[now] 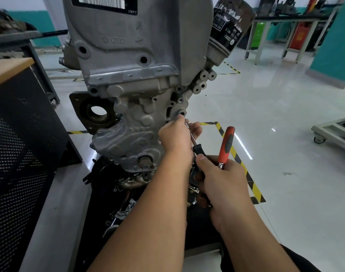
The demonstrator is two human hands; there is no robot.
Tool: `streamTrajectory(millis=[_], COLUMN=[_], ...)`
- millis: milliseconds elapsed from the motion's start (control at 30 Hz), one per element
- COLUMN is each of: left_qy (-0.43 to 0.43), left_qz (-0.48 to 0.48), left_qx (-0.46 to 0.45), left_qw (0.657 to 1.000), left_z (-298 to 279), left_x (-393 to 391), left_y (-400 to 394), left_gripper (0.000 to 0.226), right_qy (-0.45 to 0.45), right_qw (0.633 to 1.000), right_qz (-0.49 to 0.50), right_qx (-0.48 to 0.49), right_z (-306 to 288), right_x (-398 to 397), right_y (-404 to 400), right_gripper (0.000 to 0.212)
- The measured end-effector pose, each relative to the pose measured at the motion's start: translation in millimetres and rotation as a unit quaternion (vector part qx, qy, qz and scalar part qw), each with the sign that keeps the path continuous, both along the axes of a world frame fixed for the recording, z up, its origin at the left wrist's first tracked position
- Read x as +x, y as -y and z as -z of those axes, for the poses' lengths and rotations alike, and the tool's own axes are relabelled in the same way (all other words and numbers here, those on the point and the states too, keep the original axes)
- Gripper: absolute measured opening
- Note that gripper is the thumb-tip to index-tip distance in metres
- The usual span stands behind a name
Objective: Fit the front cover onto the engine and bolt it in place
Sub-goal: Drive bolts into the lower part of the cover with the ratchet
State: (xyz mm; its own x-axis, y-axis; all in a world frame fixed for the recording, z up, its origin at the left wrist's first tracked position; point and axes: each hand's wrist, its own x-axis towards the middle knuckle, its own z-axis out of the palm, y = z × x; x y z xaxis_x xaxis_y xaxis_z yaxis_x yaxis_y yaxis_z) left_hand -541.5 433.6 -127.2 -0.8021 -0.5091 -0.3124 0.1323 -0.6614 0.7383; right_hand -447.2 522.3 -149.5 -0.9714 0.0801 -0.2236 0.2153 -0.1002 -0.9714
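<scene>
front cover [132, 122] just beyond left hand [175, 138], right hand [224, 181] nearer

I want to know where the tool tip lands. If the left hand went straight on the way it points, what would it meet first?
Probably the front cover: the left hand points at its right edge, near a round bolt boss, though depth is unclear.

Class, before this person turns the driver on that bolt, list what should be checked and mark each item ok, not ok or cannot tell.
1. Front cover seated against the engine: ok, as far as visible.
2. Left hand steadying the driver shaft at the cover's right edge: ok.
3. Right hand gripping the black driver handle: ok.
4. Tip engaged in the bolt: cannot tell, hidden by fingers.
5. Red-handled tool also in the right hand, may hinder turning: not ok.
</scene>
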Motion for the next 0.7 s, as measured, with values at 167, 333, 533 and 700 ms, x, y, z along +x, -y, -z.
streamTrajectory(millis=[167,333,533,700], left_qy=[-0.015,-0.003,0.010,0.041], left_qz=[-0.051,-0.041,-0.042,-0.048], left_qx=[-0.030,-0.079,-0.090,-0.036], left_qw=[0.998,0.996,0.995,0.997], left_z=[-1,1,1,1], left_x=[-1,-3,-10,-11], left_y=[-5,-3,-2,3], left_gripper=[0.025,0.028,0.027,0.030], right_qy=[-0.006,0.009,0.010,0.012], right_qw=[1.000,0.998,0.997,0.999], right_qz=[0.007,0.019,-0.006,0.010], right_qx=[-0.022,-0.058,-0.079,-0.049], right_z=[-5,-9,-15,-15], right_x=[-3,-3,-3,-12], right_y=[-4,-5,-6,-2], right_gripper=[0.014,0.018,0.018,0.017])
